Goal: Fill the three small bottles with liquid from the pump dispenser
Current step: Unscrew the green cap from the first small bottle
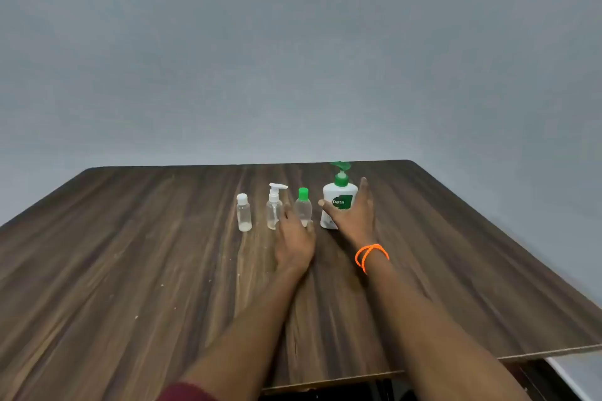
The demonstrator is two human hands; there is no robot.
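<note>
Head view, layout: four containers stand in a row near the far edge of a dark wooden table (130,254), all upright, each apart from its neighbour.
Row, left to right: a clear bottle with a white screw cap (243,212); a clear bottle with a white pump top (274,210); a clear bottle with a green cap (303,207); the white Dettol pump dispenser (338,202) with its green pump head.
Left hand (294,239): reaching to the foot of the green-capped bottle, fingers loosely spread; it covers the bottle's base, so I cannot tell whether the fingers touch it.
Right hand (353,218): opened wide around the dispenser, thumb across the label, fingers up along its right side; seemingly cupping it, not visibly squeezing.
Wrist: an orange thread band (371,257) on the right arm.
Step in hand: by my judgement the very start; all three small bottles are capped.
Next move calls for: taking the cap off one small bottle, then bringing its mouth under the dispenser's spout.
Hard to make out: the small bottles look near empty, with perhaps a pale residue at the bottom; the pump head is blurred; a dark red sleeve (185,392) is cut off at the lower edge.
</note>
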